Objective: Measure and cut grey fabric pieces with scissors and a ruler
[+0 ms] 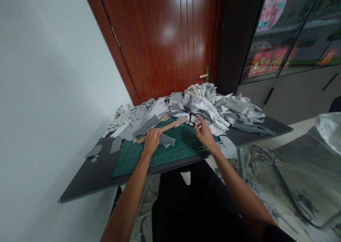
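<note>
My left hand (152,140) is closed on a flat wooden strip, like a ruler (173,124), which slants up to the right over the green cutting mat (183,149). A second wooden strip (141,140) passes behind that hand. Dark grey cloth pieces (167,140) lie beside and under my left fingers. My right hand (204,132) is at the mat's right side, thumb and forefinger apart and curved. Just beyond its fingertips are black-handled scissors (192,118), their blades pointing left toward the cloth. Whether a fingertip touches a handle loop is unclear.
A heap of grey and white cloth scraps (205,96) runs along the back of the dark table (90,179). Behind stands a reddish wooden door (165,39); a white wall (53,92) is at left. Scraps litter the floor (266,185) at right, near a large plastic sack (303,153).
</note>
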A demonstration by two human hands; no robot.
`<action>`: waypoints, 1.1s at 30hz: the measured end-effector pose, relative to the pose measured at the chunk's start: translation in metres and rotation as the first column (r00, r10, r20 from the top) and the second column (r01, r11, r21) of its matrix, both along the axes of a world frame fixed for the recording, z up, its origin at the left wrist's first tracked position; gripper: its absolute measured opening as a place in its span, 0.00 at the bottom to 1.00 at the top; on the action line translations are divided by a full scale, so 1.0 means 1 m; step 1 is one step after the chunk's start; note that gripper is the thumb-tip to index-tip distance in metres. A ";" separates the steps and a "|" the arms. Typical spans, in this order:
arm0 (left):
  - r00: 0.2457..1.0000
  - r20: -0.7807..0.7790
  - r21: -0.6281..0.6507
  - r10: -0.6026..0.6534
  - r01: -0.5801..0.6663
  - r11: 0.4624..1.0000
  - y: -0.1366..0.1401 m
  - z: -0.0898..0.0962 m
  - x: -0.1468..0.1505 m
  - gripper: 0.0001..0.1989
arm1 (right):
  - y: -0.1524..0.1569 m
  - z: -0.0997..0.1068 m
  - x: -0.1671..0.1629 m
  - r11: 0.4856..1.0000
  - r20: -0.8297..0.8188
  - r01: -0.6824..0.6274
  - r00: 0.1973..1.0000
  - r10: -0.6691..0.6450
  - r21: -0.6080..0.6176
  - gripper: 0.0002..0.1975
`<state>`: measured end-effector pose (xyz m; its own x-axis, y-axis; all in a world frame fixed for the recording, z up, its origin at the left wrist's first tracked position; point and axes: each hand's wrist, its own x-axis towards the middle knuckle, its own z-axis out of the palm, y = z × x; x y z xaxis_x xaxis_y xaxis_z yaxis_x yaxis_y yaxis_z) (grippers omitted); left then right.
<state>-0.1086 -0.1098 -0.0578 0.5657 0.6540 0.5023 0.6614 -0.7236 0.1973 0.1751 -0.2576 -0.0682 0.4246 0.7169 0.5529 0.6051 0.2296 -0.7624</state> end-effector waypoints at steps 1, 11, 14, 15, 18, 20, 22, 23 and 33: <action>0.997 0.006 0.004 0.075 -0.075 0.997 0.000 0.001 -0.001 0.16 | 0.006 0.008 0.007 0.997 0.120 0.078 0.990 -0.079 0.015 0.23; 0.814 0.040 -0.027 0.580 -0.579 0.815 0.002 -0.004 -0.017 0.22 | 0.065 -0.012 0.012 0.892 0.571 0.391 0.795 -0.203 -0.227 0.24; 0.820 0.062 -0.015 0.569 -0.569 0.822 0.004 -0.004 -0.019 0.23 | 0.067 -0.021 0.010 0.884 0.597 0.390 0.784 -0.172 -0.258 0.23; 0.840 0.066 -0.006 0.538 -0.539 0.842 0.003 -0.004 -0.018 0.23 | 0.066 -0.022 0.011 0.884 0.603 0.386 0.781 -0.161 -0.265 0.22; 0.941 0.047 0.013 0.335 -0.336 0.942 -0.001 -0.002 -0.009 0.21 | 0.064 -0.021 0.016 0.883 0.610 0.379 0.779 -0.142 -0.278 0.22; 0.992 0.005 0.004 0.127 -0.127 0.992 -0.005 -0.001 -0.001 0.20 | 0.063 -0.021 0.019 0.884 0.612 0.374 0.779 -0.136 -0.279 0.21; 0.995 -0.043 -0.031 -0.085 0.084 0.996 -0.008 -0.002 0.005 0.20 | 0.062 -0.021 0.019 0.888 0.616 0.368 0.777 -0.131 -0.276 0.21; 0.983 -0.062 -0.056 -0.175 0.172 0.984 -0.009 -0.002 0.006 0.21 | 0.062 -0.021 0.019 0.890 0.618 0.364 0.776 -0.129 -0.273 0.20; 0.883 -0.045 -0.196 -0.468 0.452 0.870 -0.003 -0.006 0.002 0.26 | 0.064 -0.023 0.020 0.919 0.600 0.320 0.790 -0.124 -0.232 0.20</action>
